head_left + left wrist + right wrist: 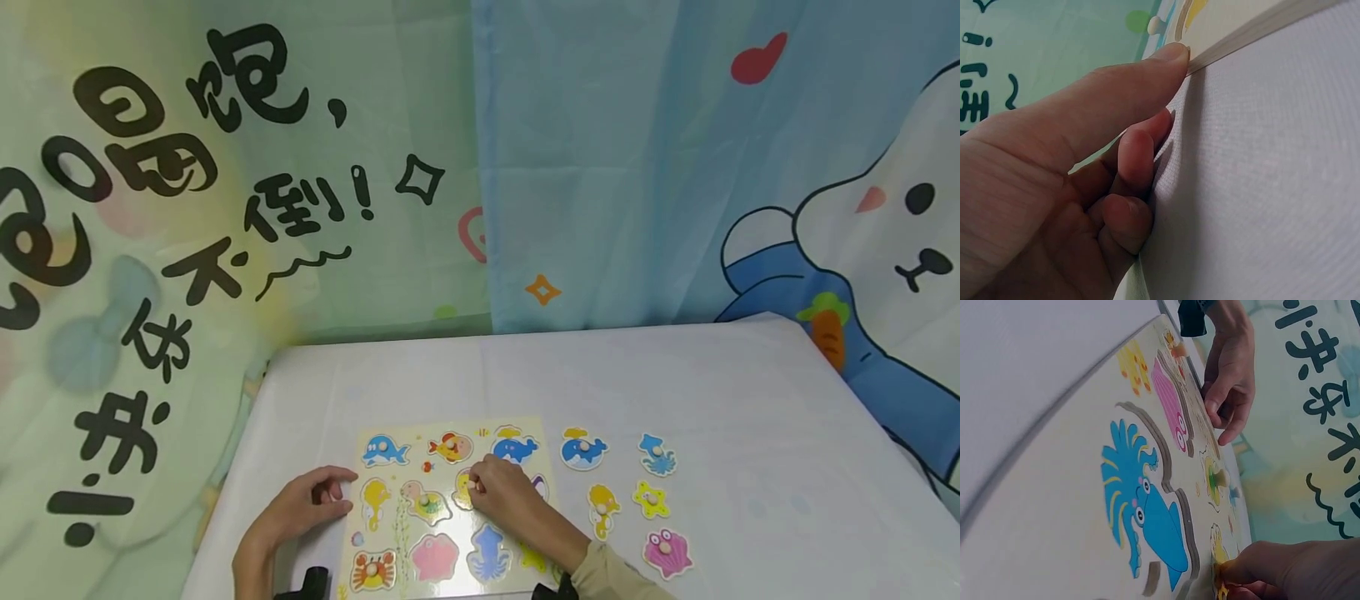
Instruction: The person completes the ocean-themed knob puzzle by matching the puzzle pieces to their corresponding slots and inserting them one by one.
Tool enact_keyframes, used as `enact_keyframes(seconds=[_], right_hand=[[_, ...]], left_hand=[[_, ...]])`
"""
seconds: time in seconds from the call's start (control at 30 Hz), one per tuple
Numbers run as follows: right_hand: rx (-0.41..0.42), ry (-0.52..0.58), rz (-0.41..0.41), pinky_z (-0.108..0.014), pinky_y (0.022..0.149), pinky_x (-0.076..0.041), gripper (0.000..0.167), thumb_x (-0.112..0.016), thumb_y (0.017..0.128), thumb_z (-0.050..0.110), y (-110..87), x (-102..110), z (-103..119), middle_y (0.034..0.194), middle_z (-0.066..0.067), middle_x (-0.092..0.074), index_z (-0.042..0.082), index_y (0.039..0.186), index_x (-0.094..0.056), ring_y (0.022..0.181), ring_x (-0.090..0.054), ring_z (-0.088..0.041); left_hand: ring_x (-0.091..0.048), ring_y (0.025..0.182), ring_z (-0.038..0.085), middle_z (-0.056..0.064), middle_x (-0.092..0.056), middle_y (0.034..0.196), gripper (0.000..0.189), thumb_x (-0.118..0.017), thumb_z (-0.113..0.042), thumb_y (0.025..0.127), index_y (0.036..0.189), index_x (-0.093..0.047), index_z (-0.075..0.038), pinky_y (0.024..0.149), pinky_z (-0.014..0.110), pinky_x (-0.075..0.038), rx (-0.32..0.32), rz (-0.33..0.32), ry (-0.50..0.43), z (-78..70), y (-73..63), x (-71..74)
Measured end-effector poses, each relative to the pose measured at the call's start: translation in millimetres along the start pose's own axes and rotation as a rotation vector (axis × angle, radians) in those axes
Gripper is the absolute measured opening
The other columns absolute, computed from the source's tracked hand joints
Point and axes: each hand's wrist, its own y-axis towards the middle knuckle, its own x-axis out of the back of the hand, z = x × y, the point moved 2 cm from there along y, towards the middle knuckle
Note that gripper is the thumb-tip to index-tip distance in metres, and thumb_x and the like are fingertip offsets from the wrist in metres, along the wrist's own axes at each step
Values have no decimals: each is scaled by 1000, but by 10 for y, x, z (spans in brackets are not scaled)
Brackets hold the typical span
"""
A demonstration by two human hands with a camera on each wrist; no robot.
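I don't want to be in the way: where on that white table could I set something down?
The white tablecloth is bare behind the puzzle board, up to the curtains, and right of the loose pink shell. Crowded: the board itself, under the right hand; its left edge, by the left hand; and around the loose seahorse.

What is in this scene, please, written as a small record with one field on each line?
Left hand: at left edge of board
Right hand: pinching yellow piece, partly hidden, at board
Knobbed pieces on board include: fish, turtle, crab
Empty slots include: squid slot, shell slot
Loose, right of board: whale, squid, seahorse, star, shell
Surface: white cloth
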Motion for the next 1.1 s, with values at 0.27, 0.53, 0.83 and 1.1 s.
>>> enact_keyframes(seconds=[0.27,0.53,0.83,1.1], right_hand=[[21,50,18,-20,63,-33,3,-66,82,5,-11,-4,-5,70,4,-45,4,80,-64,65,-39,-6],[6,48,36,-19,60,-34,6,-64,87,8,-46,-5,13,74,3,-49,4,89,-66,66,-41,-6],[-30,65,73,-20,59,-35,12,-68,85,14,-78,51,-59,78,2,-55,5,93,-67,66,-42,-6],[-51,72,100,-20,57,-33,15,-71,84,14,-116,88,-68,71,4,-47,6,95,-67,62,-40,-5]], left_hand=[[-45,71,3,1,-51,84,40,-75,-21,84,118,-63,-4,65,21,-38,-4,-2,12,-6,-13,21],[-45,71,3,1,-52,85,41,-75,-22,84,119,-63,-4,65,20,-39,-13,0,5,-5,-20,27],[-44,71,3,1,-51,85,39,-75,-20,84,118,-64,-5,65,21,-38,-20,0,-9,-11,-10,3],[-45,70,2,1,-51,84,39,-74,-21,85,118,-64,-4,65,20,-38,-29,1,-1,-21,-9,11]])
